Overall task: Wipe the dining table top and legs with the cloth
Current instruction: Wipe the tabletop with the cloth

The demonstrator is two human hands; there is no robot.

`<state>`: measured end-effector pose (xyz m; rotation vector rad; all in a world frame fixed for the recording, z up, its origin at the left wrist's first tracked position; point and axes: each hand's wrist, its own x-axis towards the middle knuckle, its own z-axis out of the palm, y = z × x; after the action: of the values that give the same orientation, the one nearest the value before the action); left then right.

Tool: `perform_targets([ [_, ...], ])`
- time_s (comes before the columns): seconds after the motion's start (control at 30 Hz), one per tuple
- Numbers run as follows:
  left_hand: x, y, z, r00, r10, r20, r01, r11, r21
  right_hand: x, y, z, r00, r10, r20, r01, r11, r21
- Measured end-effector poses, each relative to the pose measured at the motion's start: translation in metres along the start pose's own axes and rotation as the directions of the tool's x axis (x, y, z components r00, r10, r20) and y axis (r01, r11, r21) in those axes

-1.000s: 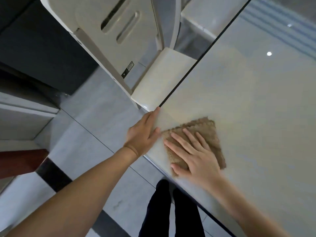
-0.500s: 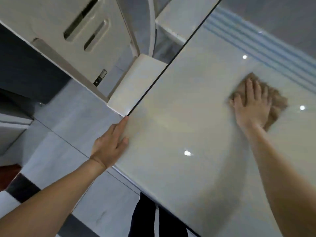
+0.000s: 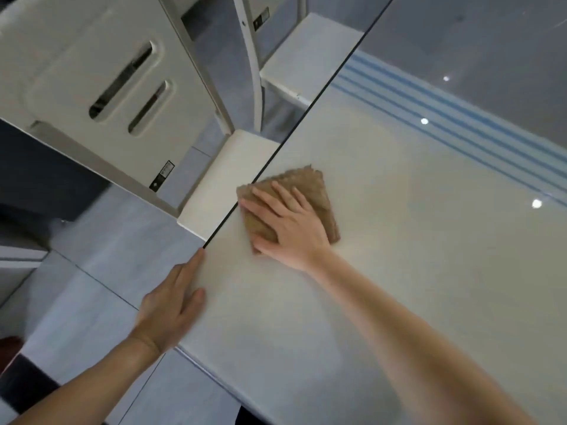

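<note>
The glossy pale dining table top [image 3: 414, 271] fills the right of the head view, with its near left corner under my hands. A folded brown cloth [image 3: 310, 191] lies flat on the top beside the left edge. My right hand [image 3: 291, 228] presses on the cloth with fingers spread, covering its near half. My left hand [image 3: 171, 305] rests flat on the table's corner edge, fingers together, holding nothing. The table legs are hidden.
A pale chair [image 3: 101, 81] with slotted back stands pushed against the table's left edge, its seat [image 3: 227, 182] touching the edge. A second chair seat [image 3: 306, 56] sits farther along. Grey tiled floor [image 3: 101, 271] lies to the left. My dark trouser leg [image 3: 245, 417] shows below the table.
My right hand slid the cloth from the far middle of the top back toward the left edge. My left hand stayed on the corner. The camera view shifted.
</note>
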<state>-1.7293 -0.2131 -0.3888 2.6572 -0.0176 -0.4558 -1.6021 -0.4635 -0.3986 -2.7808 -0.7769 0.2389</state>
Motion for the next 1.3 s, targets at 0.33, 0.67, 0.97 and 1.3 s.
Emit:
perform_targets([
  [0.33,-0.002,0.001,0.001,0.999,-0.035,-0.004,0.035,0.999,-0.011,-0.006,0.223,-0.070,0.796,0.583,-0.160,-0.583,0.811,0.050],
  [0.67,0.000,0.007,-0.009,0.997,-0.051,0.052,0.052,0.998,-0.033,-0.375,0.208,-0.055,0.223,0.966,-0.133,-0.957,0.243,0.161],
  [0.97,-0.004,0.017,-0.013,0.994,-0.085,0.075,0.084,0.996,0.014,-0.291,-0.024,0.017,0.818,0.574,-0.033,-0.571,0.819,0.058],
  [1.3,-0.001,0.017,-0.014,0.983,-0.144,0.110,0.147,0.989,-0.014,-0.005,-0.025,0.005,0.992,-0.094,0.083,0.101,0.990,-0.095],
])
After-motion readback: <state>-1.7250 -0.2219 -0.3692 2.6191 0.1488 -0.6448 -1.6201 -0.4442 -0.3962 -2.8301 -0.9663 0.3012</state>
